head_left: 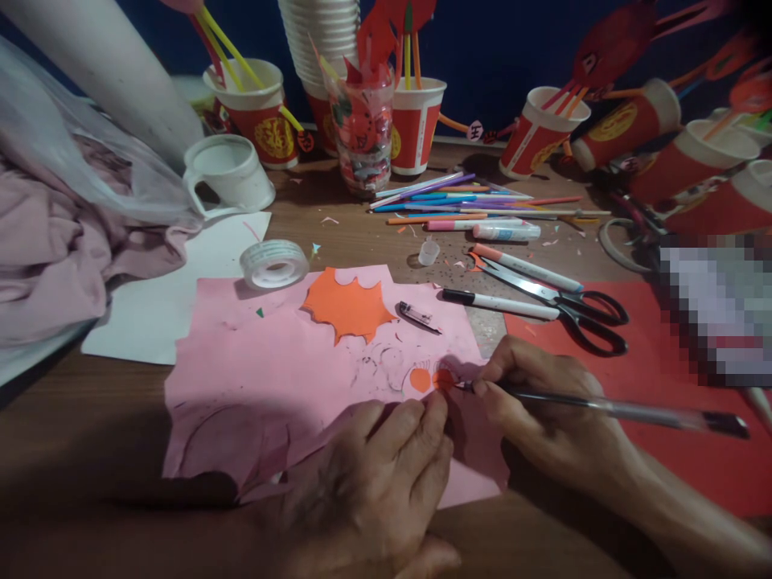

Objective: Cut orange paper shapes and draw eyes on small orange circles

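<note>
Currently, the right hand (536,402) is grasping a clear-barrelled pen (633,410) close to its writing end, presumably for fine control; the tip is meeting, or nearly meeting, the nearer of two orange discs (420,379). These discs are lying side by side on a pink paper sheet (253,346), just beyond the left fingertips. The left hand (386,474) is resting flat, fingers extended and gripping nothing visible, probably for steadying the sheet. By count, one spiked orange cut-out (346,305) is lying beyond the left hand, with one nail clipper (420,318) just to its right. Beyond the right hand, one black-capped marker (500,305) and one pair of scissors (555,301) are lying together, seemingly for easy reach. One tape roll (274,265) and one white mug (229,173) are standing farther beyond the left hand. Coloured sticks (446,199), well beyond both hands, are overlapping too closely for counting.
</note>
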`<state>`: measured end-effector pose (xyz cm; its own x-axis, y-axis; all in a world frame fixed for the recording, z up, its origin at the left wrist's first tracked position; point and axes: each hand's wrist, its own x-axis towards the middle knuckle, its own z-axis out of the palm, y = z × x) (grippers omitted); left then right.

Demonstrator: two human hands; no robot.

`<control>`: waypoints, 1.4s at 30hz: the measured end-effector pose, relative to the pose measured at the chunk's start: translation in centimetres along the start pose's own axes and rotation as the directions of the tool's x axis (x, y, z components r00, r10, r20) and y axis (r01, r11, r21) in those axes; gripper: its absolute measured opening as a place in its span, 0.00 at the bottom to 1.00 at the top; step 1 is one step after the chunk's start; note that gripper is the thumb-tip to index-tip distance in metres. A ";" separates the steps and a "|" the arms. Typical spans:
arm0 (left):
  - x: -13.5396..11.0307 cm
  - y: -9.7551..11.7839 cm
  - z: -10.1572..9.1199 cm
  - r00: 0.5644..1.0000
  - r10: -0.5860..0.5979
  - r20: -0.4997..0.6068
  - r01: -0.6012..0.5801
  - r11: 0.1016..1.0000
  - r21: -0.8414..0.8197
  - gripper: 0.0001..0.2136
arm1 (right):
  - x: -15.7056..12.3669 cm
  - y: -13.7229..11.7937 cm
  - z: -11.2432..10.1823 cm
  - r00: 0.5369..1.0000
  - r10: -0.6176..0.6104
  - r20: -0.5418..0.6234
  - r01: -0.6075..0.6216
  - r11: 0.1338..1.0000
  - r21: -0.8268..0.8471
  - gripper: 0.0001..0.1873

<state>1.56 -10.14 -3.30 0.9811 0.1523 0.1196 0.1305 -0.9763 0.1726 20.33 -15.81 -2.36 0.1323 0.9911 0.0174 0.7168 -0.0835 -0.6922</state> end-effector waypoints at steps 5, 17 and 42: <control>0.0 0.0 0.2 1.000 0.010 0.006 -0.010 1.000 0.010 0.26 | -0.1 0.1 -0.1 1.000 -0.002 0.001 0.002 1.000 -0.002 0.07; -0.3 -0.2 0.5 0.999 0.013 -0.029 -0.014 0.999 -0.036 0.25 | -0.5 -1.0 -0.1 0.977 0.156 -0.142 -0.134 0.978 0.158 0.07; -0.8 -0.1 0.9 0.999 0.023 0.029 -0.023 1.000 0.008 0.26 | -0.2 -0.9 1.4 0.996 0.077 -0.052 -0.064 0.971 0.229 0.04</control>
<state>0.93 -10.29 -4.29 0.9875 0.1253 0.0952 0.1088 -0.9807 0.1623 18.73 -15.82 -2.78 0.2226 0.9749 0.0009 0.5307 -0.1204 -0.8390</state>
